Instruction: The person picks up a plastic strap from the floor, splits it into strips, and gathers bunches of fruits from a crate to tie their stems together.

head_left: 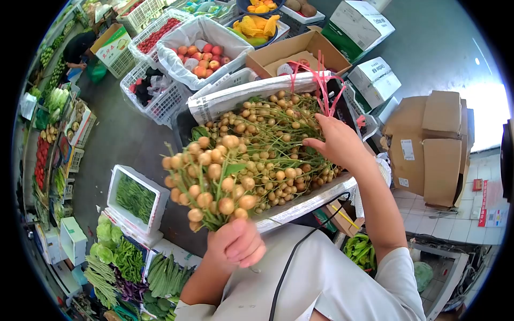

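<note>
- On the left, shelves of vegetables (56, 115) border a strip of smooth grey floor (115, 142), which gives open room beyond the white foam box (136, 198) of thin green stalks
- The left hand (235, 243) is closed in a fist around the stems of a raised bunch of fruit (214, 179); the round fruits fan out just above the knuckles, tan-yellow and smooth-skinned, on slim green stalks
- That bunch overlaps the lower left of the heap of fruit (273, 144) in view; whether the two touch, I cannot tell
- Above, the crate of red and yellow round fruit (203, 59) is lined with thin, crinkled clear plastic, and its side stands near the upper left of the heap
- The heap, a tangle of green stems and small tan balls, fills a dark container (183, 127) with pale, papery edging (316, 202) along its long sides; the near edging runs close to the light grey shirt (289, 257), a black cord (292, 254) crossing both
- The right hand (342, 142) is spread, thumb apart from the fingers, over the right part of the heap beside shiny pink ties (323, 85); whether its fingertips grip stems, I cannot tell
- Farther right, creased brown cardboard (428, 150) stands on white tiles (433, 224), well apart from the right hand
</note>
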Motion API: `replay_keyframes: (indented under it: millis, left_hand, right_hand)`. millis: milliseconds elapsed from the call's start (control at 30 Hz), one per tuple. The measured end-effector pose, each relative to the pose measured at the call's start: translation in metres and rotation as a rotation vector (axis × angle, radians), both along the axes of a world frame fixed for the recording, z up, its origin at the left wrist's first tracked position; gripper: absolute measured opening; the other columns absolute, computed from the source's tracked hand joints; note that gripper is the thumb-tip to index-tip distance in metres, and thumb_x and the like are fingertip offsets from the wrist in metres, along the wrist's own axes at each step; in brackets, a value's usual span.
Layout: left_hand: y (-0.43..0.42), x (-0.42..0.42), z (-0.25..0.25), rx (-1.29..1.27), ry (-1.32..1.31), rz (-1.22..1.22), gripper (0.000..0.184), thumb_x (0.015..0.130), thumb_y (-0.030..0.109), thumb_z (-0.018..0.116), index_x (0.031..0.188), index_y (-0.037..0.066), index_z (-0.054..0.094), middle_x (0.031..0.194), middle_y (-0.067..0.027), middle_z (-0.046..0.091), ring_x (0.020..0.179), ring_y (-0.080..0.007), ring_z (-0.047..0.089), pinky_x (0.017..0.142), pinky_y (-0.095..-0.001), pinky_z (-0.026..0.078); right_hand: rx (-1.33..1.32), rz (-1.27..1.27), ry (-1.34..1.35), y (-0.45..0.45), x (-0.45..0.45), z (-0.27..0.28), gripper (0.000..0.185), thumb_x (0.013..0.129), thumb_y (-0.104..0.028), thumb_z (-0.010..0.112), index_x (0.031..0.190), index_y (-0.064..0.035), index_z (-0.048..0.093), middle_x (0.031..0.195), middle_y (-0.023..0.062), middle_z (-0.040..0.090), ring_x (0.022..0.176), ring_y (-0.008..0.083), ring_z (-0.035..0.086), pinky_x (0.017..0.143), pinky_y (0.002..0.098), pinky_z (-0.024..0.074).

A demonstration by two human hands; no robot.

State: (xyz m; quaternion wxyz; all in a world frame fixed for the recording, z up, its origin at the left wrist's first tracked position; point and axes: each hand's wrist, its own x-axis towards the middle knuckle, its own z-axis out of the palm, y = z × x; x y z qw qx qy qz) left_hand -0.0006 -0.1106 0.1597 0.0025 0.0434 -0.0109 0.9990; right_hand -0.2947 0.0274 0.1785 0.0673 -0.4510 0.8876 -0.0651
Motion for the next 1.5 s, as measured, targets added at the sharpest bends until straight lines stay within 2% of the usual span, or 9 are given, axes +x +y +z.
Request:
replay_keyframes:
  millis: [133,500,567,733,967,1100,1133,1267,1500]
  left_hand:
    - [-0.010,0.011,0.012,-0.183,-0.014,0.094,0.031,0.100,0.009,0.050,0.069,0.008,0.047,0.052,0.0033,0.044,0.041,-0.0094,0.038,0.042,-0.0301,0.041]
    - [-0.004,0.015,-0.004,-0.266,-0.144,0.080,0.038,0.103,0.009,0.046,0.065,0.009,0.046,0.051,0.0009,0.042,0.041,-0.0121,0.038,0.043,-0.0320,0.040]
    - [-0.002,0.014,-0.005,-0.276,-0.163,0.057,0.038,0.103,0.009,0.045,0.065,0.008,0.046,0.050,0.0007,0.042,0.040,-0.0128,0.037,0.043,-0.0325,0.040]
    - [-0.001,0.013,-0.001,-0.323,-0.242,0.024,0.037,0.103,0.008,0.046,0.066,0.009,0.047,0.049,-0.0003,0.040,0.040,-0.0134,0.037,0.044,-0.0334,0.040]
    - [-0.002,0.012,-0.009,-0.318,-0.203,0.050,0.036,0.103,0.011,0.048,0.067,0.009,0.048,0.050,0.0003,0.041,0.041,-0.0128,0.038,0.045,-0.0330,0.041]
    - [-0.002,0.006,-0.009,-0.313,-0.223,0.068,0.038,0.105,0.014,0.047,0.067,0.009,0.048,0.051,0.0015,0.042,0.042,-0.0111,0.038,0.046,-0.0328,0.041]
    - [-0.001,0.005,-0.010,-0.317,-0.238,0.068,0.040,0.106,0.016,0.046,0.067,0.010,0.047,0.052,0.0022,0.042,0.043,-0.0105,0.038,0.047,-0.0326,0.041]
    - [0.004,-0.006,-0.009,-0.277,-0.251,0.011,0.042,0.108,0.021,0.044,0.066,0.012,0.047,0.053,0.0038,0.041,0.045,-0.0099,0.039,0.051,-0.0318,0.043]
    - [0.017,-0.030,0.005,-0.306,-0.232,-0.050,0.050,0.110,0.031,0.040,0.062,0.015,0.045,0.053,0.0050,0.040,0.045,-0.0080,0.037,0.051,-0.0283,0.041]
  right_hand:
    - [0.152,-0.110,-0.258,-0.010,-0.010,0.015,0.064,0.088,-0.037,0.076,0.128,0.0066,0.053,0.110,0.0261,0.064,0.107,0.0435,0.063,0.094,0.0468,0.0514]
    - [0.162,-0.020,-0.106,-0.006,-0.015,0.010,0.060,0.091,-0.032,0.073,0.128,0.0050,0.045,0.094,0.0300,0.069,0.093,0.0466,0.068,0.082,0.0532,0.0534]
    - [-0.057,-0.058,0.075,-0.014,-0.014,0.023,0.055,0.093,-0.036,0.071,0.121,0.0040,0.046,0.089,0.0269,0.070,0.087,0.0470,0.068,0.075,0.0524,0.0542]
    - [-0.043,-0.042,0.195,-0.035,0.005,0.069,0.031,0.099,-0.031,0.063,0.102,0.0000,0.064,0.076,0.0232,0.066,0.077,0.0427,0.065,0.071,0.0507,0.0491]
    - [-0.251,-0.040,0.143,-0.008,0.030,0.135,0.031,0.101,-0.029,0.061,0.087,-0.0008,0.066,0.073,0.0199,0.064,0.066,0.0391,0.062,0.060,0.0451,0.0477]
    - [-0.274,-0.133,0.102,0.010,0.036,0.157,0.034,0.101,-0.029,0.063,0.085,0.0009,0.065,0.064,0.0171,0.058,0.052,0.0295,0.052,0.053,0.0388,0.0417]
    - [-0.333,-0.132,0.048,0.013,0.036,0.156,0.036,0.101,-0.030,0.064,0.084,0.0016,0.065,0.058,0.0129,0.053,0.049,0.0205,0.044,0.051,0.0353,0.0377]
    - [-0.391,-0.207,-0.114,0.016,0.042,0.147,0.038,0.101,-0.032,0.065,0.084,0.0022,0.067,0.056,0.0048,0.046,0.053,0.0101,0.036,0.049,0.0305,0.0338]
    - [-0.432,-0.225,-0.177,0.006,0.050,0.130,0.039,0.100,-0.032,0.067,0.083,0.0029,0.065,0.057,0.0013,0.044,0.056,0.0072,0.035,0.049,0.0285,0.0317]
